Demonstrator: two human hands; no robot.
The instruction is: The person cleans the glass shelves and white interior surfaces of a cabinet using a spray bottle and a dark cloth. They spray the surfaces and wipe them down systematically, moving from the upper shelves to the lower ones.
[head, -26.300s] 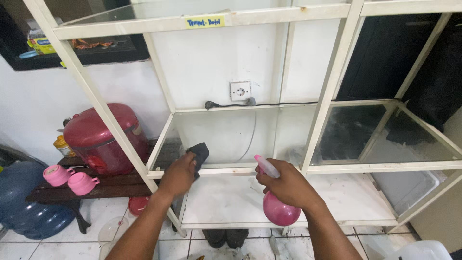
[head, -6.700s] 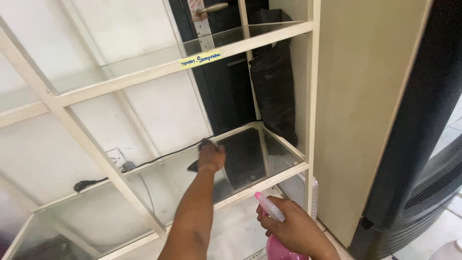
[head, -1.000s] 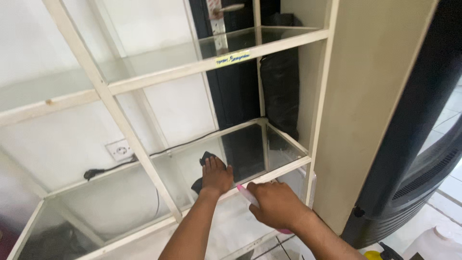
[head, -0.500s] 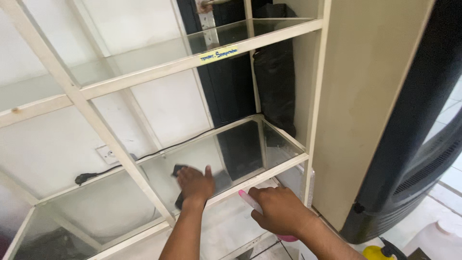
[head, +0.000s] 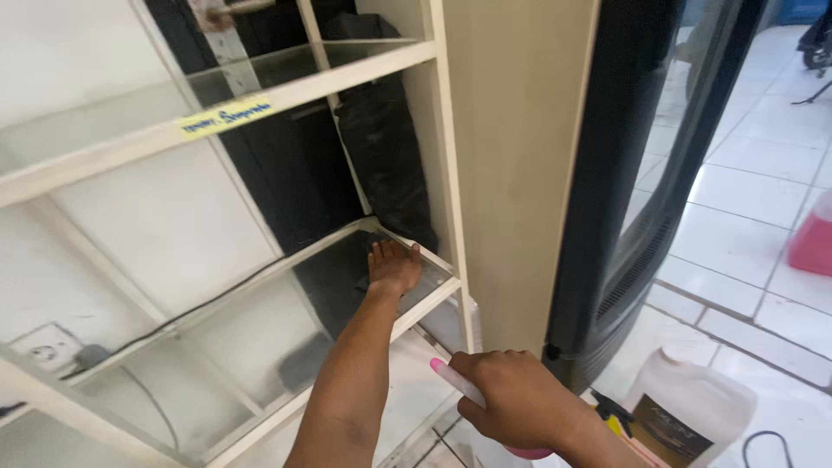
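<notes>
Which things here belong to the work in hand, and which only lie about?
In use: left hand flat on glass shelf; right hand gripping pink spray bottle.
Lying about: white jug, black bag, wall socket.

My left hand lies flat on the glass shelf of the cream-framed rack, at its right end, with a dark cloth under my palm. A white jug stands on the tiled floor beside the rack.
</notes>
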